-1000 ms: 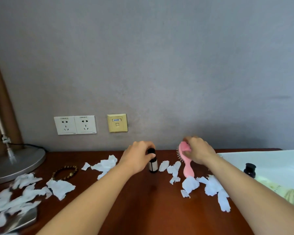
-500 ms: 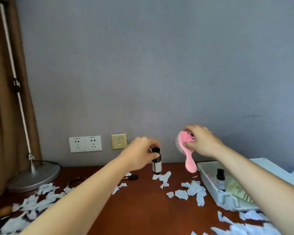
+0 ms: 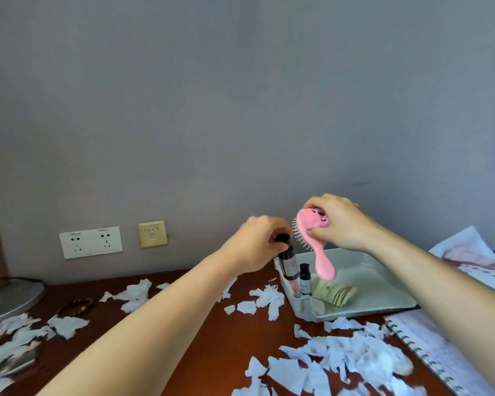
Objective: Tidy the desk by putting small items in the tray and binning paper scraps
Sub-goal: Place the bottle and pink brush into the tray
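My left hand (image 3: 256, 247) grips a small dark bottle (image 3: 287, 262) by its black cap, holding it above the left rim of the pale tray (image 3: 380, 298). My right hand (image 3: 339, 221) holds a pink hairbrush (image 3: 317, 247) by its head, handle hanging down over the tray. Inside the tray stand another small dark bottle (image 3: 304, 278) and a pale green packet (image 3: 336, 292). White paper scraps (image 3: 343, 358) litter the brown desk (image 3: 212, 332) in front of the tray, and more scraps (image 3: 265, 300) lie at its left.
A lamp base (image 3: 9, 295) stands at the far left with more scraps (image 3: 17, 332) and a bead bracelet (image 3: 76, 305) near it. Wall sockets (image 3: 90, 242) sit on the grey wall. A spiral notebook (image 3: 437, 350) lies right of the tray.
Both hands lifted the bottle and the hairbrush off the desk and carried them right, and they are now over the tray. The view has turned right with them.
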Motion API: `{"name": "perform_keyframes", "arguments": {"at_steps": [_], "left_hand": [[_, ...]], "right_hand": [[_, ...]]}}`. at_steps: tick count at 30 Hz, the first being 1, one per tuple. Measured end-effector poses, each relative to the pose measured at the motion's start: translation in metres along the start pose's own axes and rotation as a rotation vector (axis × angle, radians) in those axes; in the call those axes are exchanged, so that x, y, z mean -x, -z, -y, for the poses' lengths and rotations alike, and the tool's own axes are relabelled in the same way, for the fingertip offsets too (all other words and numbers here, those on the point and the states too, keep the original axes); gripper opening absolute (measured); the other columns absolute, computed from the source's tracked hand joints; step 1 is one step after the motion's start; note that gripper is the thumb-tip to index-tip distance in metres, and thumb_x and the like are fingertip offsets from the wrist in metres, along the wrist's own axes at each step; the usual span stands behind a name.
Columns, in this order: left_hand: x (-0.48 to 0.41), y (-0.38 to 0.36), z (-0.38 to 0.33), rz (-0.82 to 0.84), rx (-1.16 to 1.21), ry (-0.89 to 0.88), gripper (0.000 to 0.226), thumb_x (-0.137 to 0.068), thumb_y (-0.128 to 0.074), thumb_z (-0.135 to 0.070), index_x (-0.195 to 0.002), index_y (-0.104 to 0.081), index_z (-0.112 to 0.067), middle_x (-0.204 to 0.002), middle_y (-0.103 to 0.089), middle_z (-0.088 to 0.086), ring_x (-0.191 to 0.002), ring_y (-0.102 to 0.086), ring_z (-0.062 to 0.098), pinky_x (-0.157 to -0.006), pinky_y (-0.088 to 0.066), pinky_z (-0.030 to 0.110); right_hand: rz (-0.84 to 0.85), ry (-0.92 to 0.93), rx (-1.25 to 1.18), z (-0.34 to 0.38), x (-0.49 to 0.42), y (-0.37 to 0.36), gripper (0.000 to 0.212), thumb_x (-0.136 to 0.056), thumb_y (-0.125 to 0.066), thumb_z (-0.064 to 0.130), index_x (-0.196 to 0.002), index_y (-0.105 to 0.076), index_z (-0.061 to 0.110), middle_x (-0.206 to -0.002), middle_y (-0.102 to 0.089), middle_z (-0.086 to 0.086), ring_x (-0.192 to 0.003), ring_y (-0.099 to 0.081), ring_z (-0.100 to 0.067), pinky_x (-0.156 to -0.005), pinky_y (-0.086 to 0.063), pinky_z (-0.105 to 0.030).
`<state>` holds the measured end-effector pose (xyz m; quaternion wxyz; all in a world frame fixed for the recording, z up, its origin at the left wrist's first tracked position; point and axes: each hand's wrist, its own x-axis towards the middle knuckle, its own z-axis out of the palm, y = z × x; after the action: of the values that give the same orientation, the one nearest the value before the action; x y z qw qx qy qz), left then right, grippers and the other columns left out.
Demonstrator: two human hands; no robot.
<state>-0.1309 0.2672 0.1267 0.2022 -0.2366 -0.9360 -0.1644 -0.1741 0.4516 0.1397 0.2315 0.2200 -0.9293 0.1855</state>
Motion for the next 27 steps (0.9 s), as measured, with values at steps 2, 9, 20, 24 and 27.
{"name": "perform_keyframes", "arguments": {"at_steps": [2, 9, 20, 24, 27], "left_hand": [[-0.015, -0.019, -0.007, 0.015, 0.019, -0.003, 0.023, -0.088, -0.059, -0.008, -0.11, -0.065, -0.012, -0.109, -0.069, 0.006, -0.101, -0.062, 0.026, -0.089, -0.051, 0.04], [-0.069, -0.086, -0.011, 0.052, 0.07, 0.032, 0.024, -0.087, -0.055, -0.005, -0.108, -0.064, -0.012, -0.109, -0.068, 0.009, -0.101, -0.061, 0.029, -0.088, -0.051, 0.04], [-0.13, -0.18, -0.004, 0.024, 0.178, 0.133, 0.029, -0.089, -0.047, -0.003, -0.111, -0.062, -0.014, -0.111, -0.066, 0.011, -0.103, -0.057, 0.034, -0.081, -0.045, 0.033], [-0.141, -0.197, -0.004, 0.098, 0.152, 0.121, 0.03, -0.09, -0.047, -0.003, -0.115, -0.06, -0.013, -0.115, -0.064, 0.012, -0.106, -0.056, 0.033, -0.083, -0.045, 0.033], [-0.142, -0.205, -0.003, 0.162, 0.139, 0.084, 0.03, -0.089, -0.048, -0.001, -0.114, -0.062, -0.01, -0.115, -0.065, 0.012, -0.105, -0.057, 0.033, -0.086, -0.047, 0.033]], "right_hand": [[0.002, -0.03, 0.001, -0.021, 0.003, 0.0, 0.036, -0.073, -0.07, 0.027, -0.108, -0.059, 0.027, -0.106, -0.057, -0.001, -0.104, -0.056, -0.031, -0.091, -0.046, -0.042], [0.029, -0.164, 0.037, -0.096, 0.008, -0.016, 0.037, -0.075, -0.069, 0.02, -0.111, -0.06, 0.02, -0.11, -0.057, -0.007, -0.106, -0.055, -0.031, -0.09, -0.045, -0.037], [0.022, -0.35, 0.076, -0.171, -0.003, -0.069, 0.036, -0.078, -0.065, 0.018, -0.114, -0.058, 0.022, -0.116, -0.055, -0.005, -0.108, -0.056, -0.032, -0.086, -0.046, -0.036], [0.062, -0.375, 0.092, -0.184, -0.004, -0.085, 0.038, -0.078, -0.064, 0.019, -0.115, -0.057, 0.025, -0.119, -0.054, -0.003, -0.109, -0.056, -0.033, -0.088, -0.049, -0.04], [0.088, -0.399, 0.078, -0.189, -0.002, -0.098, 0.04, -0.078, -0.065, 0.019, -0.117, -0.056, 0.026, -0.122, -0.055, -0.002, -0.111, -0.055, -0.032, -0.09, -0.048, -0.038]]}}
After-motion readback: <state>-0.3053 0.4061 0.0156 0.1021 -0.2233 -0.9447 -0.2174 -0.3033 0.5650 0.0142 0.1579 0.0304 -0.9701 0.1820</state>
